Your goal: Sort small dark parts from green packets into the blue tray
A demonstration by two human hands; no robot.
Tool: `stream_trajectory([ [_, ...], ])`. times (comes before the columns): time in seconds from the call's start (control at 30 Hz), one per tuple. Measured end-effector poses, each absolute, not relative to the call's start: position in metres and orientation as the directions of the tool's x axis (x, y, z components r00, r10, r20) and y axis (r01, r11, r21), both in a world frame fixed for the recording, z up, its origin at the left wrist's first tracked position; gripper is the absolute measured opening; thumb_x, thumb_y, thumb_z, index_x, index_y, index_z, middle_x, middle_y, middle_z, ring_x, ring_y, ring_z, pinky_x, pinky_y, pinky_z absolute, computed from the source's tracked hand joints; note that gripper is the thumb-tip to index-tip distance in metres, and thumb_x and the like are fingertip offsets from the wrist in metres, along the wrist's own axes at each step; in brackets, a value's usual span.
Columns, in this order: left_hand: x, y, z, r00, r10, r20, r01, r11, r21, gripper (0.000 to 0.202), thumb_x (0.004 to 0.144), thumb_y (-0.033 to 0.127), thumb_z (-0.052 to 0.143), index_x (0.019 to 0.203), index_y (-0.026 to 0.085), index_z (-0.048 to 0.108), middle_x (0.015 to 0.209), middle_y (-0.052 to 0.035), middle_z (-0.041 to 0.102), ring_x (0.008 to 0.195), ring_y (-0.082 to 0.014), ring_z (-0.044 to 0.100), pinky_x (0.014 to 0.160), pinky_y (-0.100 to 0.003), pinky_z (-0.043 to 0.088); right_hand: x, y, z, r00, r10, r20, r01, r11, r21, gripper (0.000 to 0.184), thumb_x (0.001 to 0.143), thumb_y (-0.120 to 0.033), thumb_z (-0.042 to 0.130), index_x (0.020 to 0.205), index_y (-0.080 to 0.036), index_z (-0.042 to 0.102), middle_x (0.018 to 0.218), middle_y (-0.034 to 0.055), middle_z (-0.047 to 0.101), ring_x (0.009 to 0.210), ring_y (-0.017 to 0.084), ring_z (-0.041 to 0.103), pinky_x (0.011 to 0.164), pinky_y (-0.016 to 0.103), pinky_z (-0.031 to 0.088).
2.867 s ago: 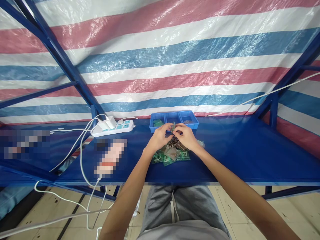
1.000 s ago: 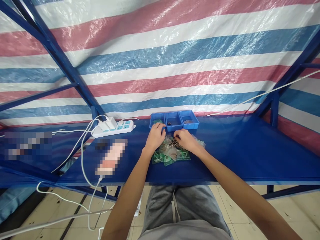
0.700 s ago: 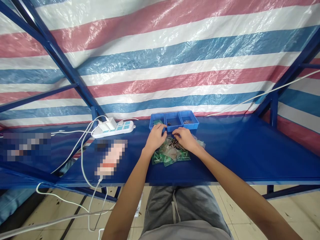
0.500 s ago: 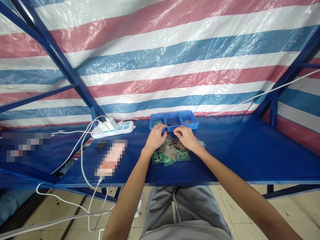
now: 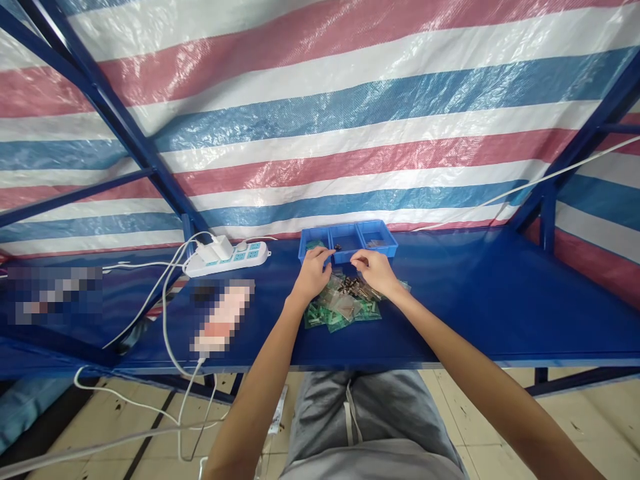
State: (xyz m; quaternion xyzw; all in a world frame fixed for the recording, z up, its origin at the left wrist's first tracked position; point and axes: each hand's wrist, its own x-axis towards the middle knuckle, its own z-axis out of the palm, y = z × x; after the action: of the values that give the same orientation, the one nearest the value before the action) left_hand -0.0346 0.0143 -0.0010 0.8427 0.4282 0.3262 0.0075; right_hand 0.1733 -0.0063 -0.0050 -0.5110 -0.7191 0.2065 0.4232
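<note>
A blue three-compartment tray [image 5: 384, 252] stands at the back of the blue table. Green items lie in its left compartment, a small dark piece [image 5: 338, 247] in the middle one and pale small pieces in the right. Before it is a pile of green-and-clear small plastic bags [image 5: 345, 308], topped by loose dark and brassy metal parts [image 5: 353, 287]. My left hand [image 5: 313, 275] is at the tray's front left, thumb and fingers apart. Over the pile's right side, my right hand [image 5: 376, 272] has its fingertips pinched together; anything between them is too small to make out.
A white power strip [image 5: 227, 260] with plugged-in chargers sits left of the tray. White cables [image 5: 167, 320] run over the table's left part and hang below its edge. A blurred-out object [image 5: 223, 319] lies there too. Blue frame posts and a striped sheet [image 5: 350, 160] stand behind.
My right hand has shifted slightly to the right, widening the gap between the hands. My left hand has barely moved. Tray and pile look the same.
</note>
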Motion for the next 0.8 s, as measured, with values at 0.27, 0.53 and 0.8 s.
stream_trajectory([
  [0.27, -0.025, -0.002, 0.011, 0.492, 0.675, 0.550, 0.643, -0.707, 0.294, 0.012, 0.092, 0.024, 0.061, 0.101, 0.020, 0.068, 0.094, -0.0054, 0.064, 0.094, -0.0221, 0.059, 0.085, -0.035, 0.049, 0.175, -0.007, -0.004, -0.108, 0.958, 0.266, 0.431, 0.287, -0.856, 0.023, 0.093, -0.023, 0.048, 0.094, -0.019, 0.071, 0.087, 0.0063, 0.072, 0.079, 0.020, 0.068, 0.072, 0.031, 0.050],
  [0.53, -0.021, -0.004, 0.011, 0.509, 0.703, 0.497, 0.634, -0.696, 0.335, 0.008, 0.090, 0.029, 0.068, 0.088, 0.021, 0.067, 0.084, -0.0015, 0.063, 0.085, -0.0184, 0.058, 0.076, -0.029, 0.046, 0.167, -0.006, -0.011, -0.141, 0.930, 0.340, 0.298, 0.367, -0.881, 0.014, 0.088, -0.025, 0.056, 0.086, -0.020, 0.068, 0.083, 0.0042, 0.073, 0.078, 0.021, 0.071, 0.077, 0.033, 0.054],
  [0.8, -0.021, -0.003, 0.009, 0.492, 0.693, 0.527, 0.642, -0.698, 0.318, 0.012, 0.092, 0.032, 0.066, 0.089, 0.021, 0.065, 0.084, -0.0015, 0.064, 0.085, -0.0186, 0.057, 0.075, -0.029, 0.045, 0.169, -0.007, -0.008, -0.182, 0.922, 0.341, 0.365, 0.386, -0.848, 0.018, 0.091, -0.026, 0.053, 0.085, -0.021, 0.069, 0.083, 0.0033, 0.074, 0.079, 0.021, 0.070, 0.080, 0.033, 0.052],
])
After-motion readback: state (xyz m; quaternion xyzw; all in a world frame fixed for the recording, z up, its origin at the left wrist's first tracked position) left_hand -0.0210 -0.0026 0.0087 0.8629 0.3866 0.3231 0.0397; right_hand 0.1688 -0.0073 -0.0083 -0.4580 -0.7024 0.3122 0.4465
